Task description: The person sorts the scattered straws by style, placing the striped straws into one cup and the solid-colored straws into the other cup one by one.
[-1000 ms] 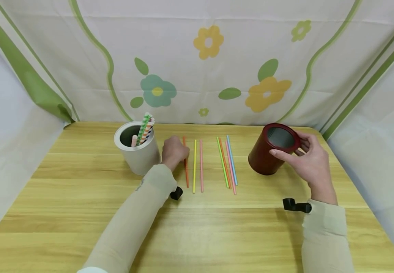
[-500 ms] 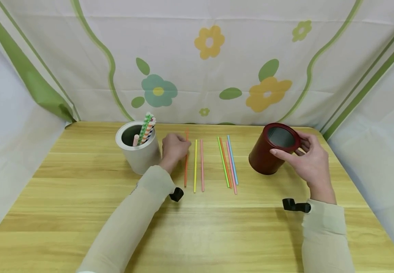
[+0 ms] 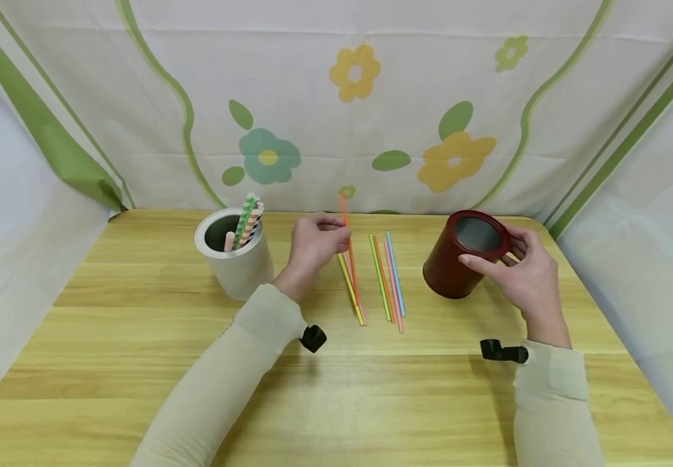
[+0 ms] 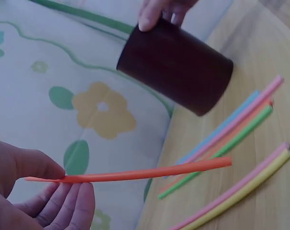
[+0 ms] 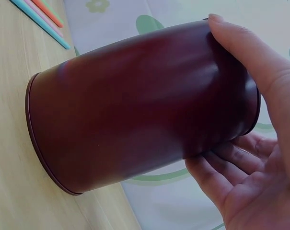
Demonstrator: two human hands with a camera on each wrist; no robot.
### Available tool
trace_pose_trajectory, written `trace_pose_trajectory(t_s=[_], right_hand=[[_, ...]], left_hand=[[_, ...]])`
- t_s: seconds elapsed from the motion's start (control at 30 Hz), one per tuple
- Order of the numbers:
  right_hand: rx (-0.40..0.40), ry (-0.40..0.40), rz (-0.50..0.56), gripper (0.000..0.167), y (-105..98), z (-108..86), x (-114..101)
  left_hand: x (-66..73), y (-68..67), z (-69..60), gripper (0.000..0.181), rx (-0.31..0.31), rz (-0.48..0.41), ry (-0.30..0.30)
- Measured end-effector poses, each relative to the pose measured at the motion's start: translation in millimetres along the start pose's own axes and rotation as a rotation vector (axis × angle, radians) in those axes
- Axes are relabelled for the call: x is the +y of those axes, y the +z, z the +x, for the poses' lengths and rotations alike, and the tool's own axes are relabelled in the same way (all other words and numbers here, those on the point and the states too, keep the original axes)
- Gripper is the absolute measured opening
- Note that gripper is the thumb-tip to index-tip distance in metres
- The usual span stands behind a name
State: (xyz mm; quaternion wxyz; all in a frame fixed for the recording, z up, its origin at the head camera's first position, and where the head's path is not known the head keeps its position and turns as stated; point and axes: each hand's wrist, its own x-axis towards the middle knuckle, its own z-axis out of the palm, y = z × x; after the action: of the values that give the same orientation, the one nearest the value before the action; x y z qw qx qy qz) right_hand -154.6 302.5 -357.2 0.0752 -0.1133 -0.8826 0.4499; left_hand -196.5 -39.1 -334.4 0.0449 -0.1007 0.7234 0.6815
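An orange-red straw (image 4: 149,173) is pinched between the thumb and fingers of my left hand (image 3: 316,245), its upper end pointing at the back cloth. Beneath it, a yellow straw (image 3: 351,288) lies beside a pink straw (image 4: 240,186) on the table. Farther right lie four-colour straws close together: green (image 3: 380,279), orange, pink and blue (image 3: 396,274). My right hand (image 3: 526,279) grips the rim of a dark red cup (image 3: 450,266), thumb on the near side and fingers behind; the right wrist view shows the cup (image 5: 135,110) tilted across the picture.
A white cup (image 3: 242,272) with several striped paper straws (image 3: 249,222) and a pale pink one stands left of my left hand. The wooden table (image 3: 371,402) meets a flower-patterned cloth (image 3: 325,130) at the back, with white cloth at both sides.
My left hand has moved right and lifted the orange-red straw off the table. The yellow and pink straws have shifted together and now lie slanted. My right hand stays on the dark red cup.
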Motion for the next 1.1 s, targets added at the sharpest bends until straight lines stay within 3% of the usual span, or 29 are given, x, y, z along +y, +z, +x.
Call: trace_pose_trajectory(t_s=[0.6,0.7,0.9,1.1], right_hand=[[0.012,-0.014,-0.001,0.098,1.1,-0.1,-0.1],[0.01,-0.013,0.006,0.098,1.5,0.1,0.3],[0.005,-0.012,0.011,0.098,1.7,0.1,0.4],[0.011,-0.013,0.008,0.099,1.7,0.8,1.6]], left_hand=[[50.8,35.9,-26.4,0.018,-0.064,-0.338,0.157],[55.9,45.0,-27.6,0.017,-0.047,-0.414,0.18],[64.9,63.2,-29.1,0.013,0.051,-0.565,0.209],[68.6,80.3,-32.3,0.014,0.097,-0.628,0.226]])
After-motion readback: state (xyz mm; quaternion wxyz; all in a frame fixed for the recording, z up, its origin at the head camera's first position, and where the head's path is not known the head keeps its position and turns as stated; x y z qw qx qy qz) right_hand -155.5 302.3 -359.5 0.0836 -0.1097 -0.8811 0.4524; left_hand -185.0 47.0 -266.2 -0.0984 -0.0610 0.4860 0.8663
